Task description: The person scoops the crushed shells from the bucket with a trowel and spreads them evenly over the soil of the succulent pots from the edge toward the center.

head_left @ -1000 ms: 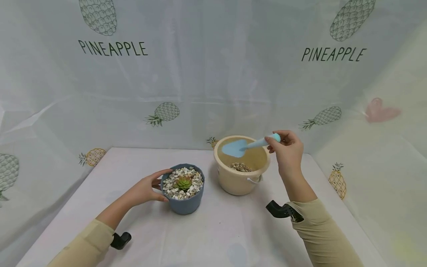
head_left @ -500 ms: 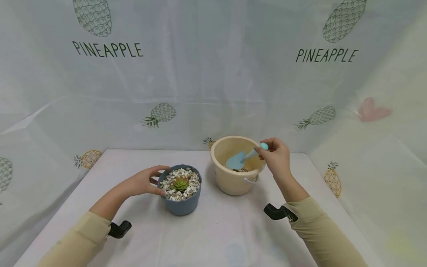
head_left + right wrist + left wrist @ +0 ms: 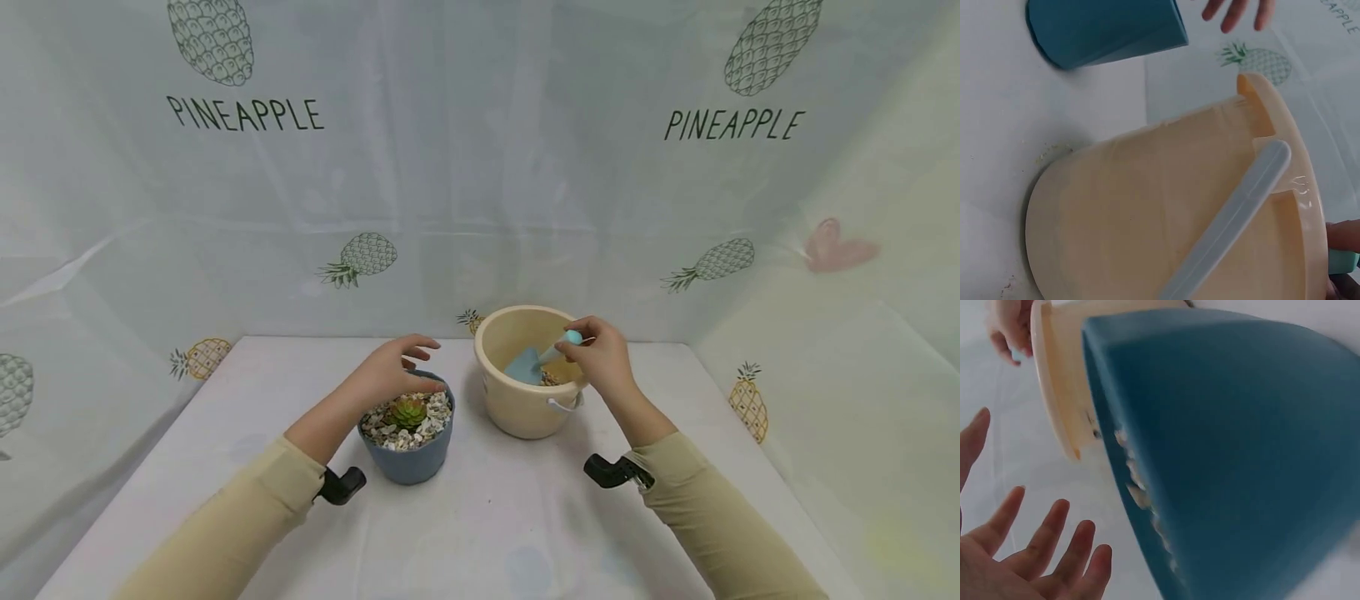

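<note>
My right hand [image 3: 602, 357] pinches the handle of a light blue trowel [image 3: 525, 367], whose blade is down inside a cream bucket [image 3: 525, 412] by some small stones [image 3: 551, 379]. From the right wrist, the bucket's wall hides most of that hand. Over the far left side of a blue-grey pot [image 3: 411, 462] hovers my left hand [image 3: 390, 371], its fingers spread and holding nothing. In the left wrist view those fingers stand apart from the pot. A green succulent [image 3: 408, 412] sits among pale pebbles [image 3: 435, 421] in the pot.
A white table [image 3: 457, 542] carries the pot on the left and the bucket at back right. The bucket's pale bail handle [image 3: 1229, 225] hangs down its side. Behind rises a sheet [image 3: 480, 167] printed with pineapples.
My left hand has let go of the pot's rim and moved up and right above it. The right hand has lowered the trowel into the bucket, moving left.
</note>
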Available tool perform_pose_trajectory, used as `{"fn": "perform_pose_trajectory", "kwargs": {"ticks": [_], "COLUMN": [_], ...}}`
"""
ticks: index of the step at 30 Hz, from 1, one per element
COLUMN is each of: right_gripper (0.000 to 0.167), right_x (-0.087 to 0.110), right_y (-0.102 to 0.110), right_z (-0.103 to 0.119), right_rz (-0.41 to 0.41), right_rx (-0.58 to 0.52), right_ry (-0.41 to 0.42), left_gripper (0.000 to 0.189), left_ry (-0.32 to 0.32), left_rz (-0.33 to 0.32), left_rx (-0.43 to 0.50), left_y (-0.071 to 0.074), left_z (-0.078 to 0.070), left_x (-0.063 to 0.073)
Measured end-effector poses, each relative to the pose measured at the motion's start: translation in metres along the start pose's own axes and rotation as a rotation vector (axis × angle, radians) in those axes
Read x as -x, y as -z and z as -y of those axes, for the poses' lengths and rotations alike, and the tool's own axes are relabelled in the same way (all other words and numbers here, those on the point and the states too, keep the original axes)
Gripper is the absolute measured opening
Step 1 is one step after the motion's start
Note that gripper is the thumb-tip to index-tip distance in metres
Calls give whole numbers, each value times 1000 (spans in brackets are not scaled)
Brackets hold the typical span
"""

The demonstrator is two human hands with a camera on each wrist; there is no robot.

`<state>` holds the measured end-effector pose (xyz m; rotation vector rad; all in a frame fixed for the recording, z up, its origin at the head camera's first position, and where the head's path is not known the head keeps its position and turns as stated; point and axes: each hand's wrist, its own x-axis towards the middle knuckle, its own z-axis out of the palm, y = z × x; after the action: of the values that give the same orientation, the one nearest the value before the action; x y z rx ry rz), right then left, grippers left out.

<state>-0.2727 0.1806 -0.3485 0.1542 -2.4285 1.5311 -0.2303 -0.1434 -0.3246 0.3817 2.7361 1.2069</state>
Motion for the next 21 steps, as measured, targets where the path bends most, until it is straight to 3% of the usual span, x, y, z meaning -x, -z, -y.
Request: {"fn": "perform_pose_trajectory", "kwargs": {"ticks": [10,16,21], "right_gripper": [29,25,24], "right_x": [-2,-4,-6], "right_y": [-2,3,7], "right_z": [-5,-7,-9], "right_rz": [31,90,119], "right_rx": [148,232,254], "right_ry": [31,8,14], "left_gripper": [53,45,43], "left_ry": [95,149,177], "left_rz": [-25,-15,4], "left_rx": [106,56,41], "left_y": [-23,-36,-39], "left_z": [-36,-43,-46], "left_x": [-38,-58,-69]}}
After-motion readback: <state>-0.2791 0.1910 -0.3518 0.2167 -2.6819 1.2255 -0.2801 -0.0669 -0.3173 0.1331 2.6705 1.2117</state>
